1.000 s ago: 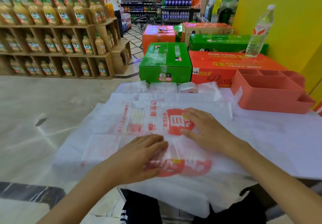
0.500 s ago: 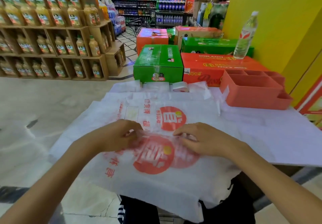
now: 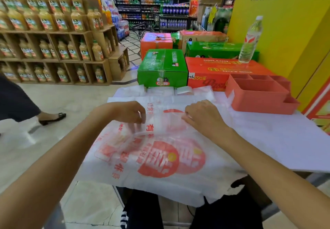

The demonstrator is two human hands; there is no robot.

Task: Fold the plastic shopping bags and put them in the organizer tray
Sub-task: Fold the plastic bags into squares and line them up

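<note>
The first fold of the top bag (image 3: 157,157) is under way. It lies on a stack of flat bags on the white bench (image 3: 278,139), its near end hanging over the front edge. The left hand (image 3: 130,112) and right hand (image 3: 201,113) each have a pinching grip, fingers curled, on a lifted edge of thin plastic near the middle of the bag, and the film between them is raised and slack.

The next move probably calls for carrying that edge across evenly and pressing it flat, since the film will slip and trap air. The tray (image 3: 259,95) sits at the far right of the bench, well apart from the hands; its visible compartments look unfilled.

Compared with half a second ago, both hands are farther up the bag and the plastic is lifted higher off the stack.
</note>
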